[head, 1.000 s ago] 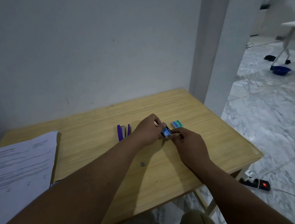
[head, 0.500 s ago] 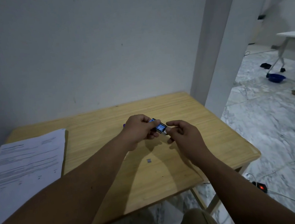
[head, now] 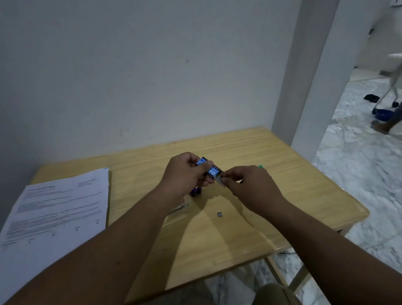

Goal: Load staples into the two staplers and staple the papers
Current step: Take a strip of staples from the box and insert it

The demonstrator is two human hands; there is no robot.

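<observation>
Above the tabletop (head: 283, 193), our left hand (head: 185, 175) grips the staple box (head: 209, 167) while our right hand (head: 249, 184) pinches its inner tray; a hard tug could scatter staples beside the papers (head: 54, 213).

Staple box (head: 210, 170), blue and black, held above the table (head: 296, 192): white numeral "10" on the blue face; a small white brand line on the black band just above it, too small to read with certainty. Printed papers (head: 54, 213), at 9 o'clock from the box: lines of black text, blurred, not legible.
</observation>
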